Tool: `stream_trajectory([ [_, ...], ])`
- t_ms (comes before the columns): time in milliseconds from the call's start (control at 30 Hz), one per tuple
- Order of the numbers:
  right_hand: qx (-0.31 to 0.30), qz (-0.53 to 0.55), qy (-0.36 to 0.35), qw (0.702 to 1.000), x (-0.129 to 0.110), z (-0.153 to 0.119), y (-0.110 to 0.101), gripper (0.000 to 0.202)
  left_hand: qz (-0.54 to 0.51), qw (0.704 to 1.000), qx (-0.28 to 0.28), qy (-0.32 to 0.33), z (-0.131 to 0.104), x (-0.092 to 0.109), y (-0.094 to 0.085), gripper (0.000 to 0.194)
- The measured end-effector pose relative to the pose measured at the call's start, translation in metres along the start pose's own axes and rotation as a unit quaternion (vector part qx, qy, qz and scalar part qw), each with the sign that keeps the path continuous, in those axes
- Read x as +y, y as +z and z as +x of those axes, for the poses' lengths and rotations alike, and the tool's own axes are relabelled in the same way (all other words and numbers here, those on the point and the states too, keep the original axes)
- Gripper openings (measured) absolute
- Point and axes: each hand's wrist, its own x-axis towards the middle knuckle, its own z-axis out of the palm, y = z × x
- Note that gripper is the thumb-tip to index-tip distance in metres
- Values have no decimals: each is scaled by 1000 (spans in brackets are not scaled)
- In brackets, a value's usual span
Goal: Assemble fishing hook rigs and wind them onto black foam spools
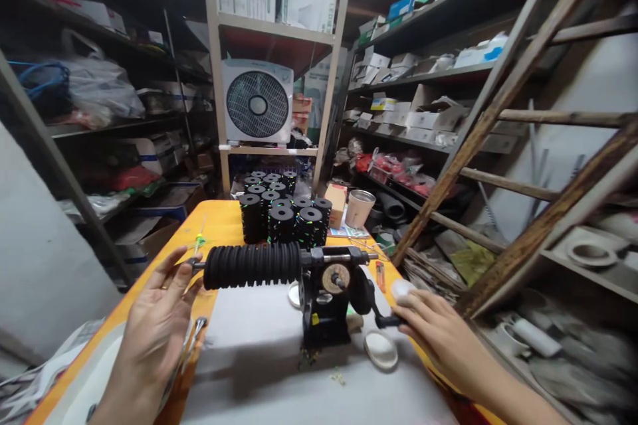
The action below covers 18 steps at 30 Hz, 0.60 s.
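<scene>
So the black hand-crank machine (326, 299) sits on the table (184, 226), with a ridged black roller (252, 265) sticking out its left side. Behind the machine there's a bunch of black spools (282, 206). Left hand (149, 325) has its thumb and fingers pinched on the roller's end, right hand (433, 325) has its fingers close together at the crank handle (389, 321), right of the machine.

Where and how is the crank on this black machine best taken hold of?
By the black cylindrical grip at its outer end, from the right, where the right hand is. The grip sticks out sideways from the bent crank arm, away from the machine body, so fingers should wrap around it easily.
</scene>
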Motion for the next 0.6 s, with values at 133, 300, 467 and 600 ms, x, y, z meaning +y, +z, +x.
stream_trajectory([
  [133, 31, -24, 39, 998, 25, 12, -22, 30, -4, 1000, -1, 6, -4, 1, 4, 49],
  [300, 20, -8, 36, 999, 24, 45, 24, 28, -6, 1000, -6, 14, -6, 1, 4, 59],
  [467, 52, 5, -32, 998, 14, -11, 6, 34, -10, 1000, -3, 18, -4, -2, 4, 66],
  [600, 47, -36, 25, 998, 48, 19, -1, 40, -17, 1000, -1, 19, -6, -3, 6, 62],
])
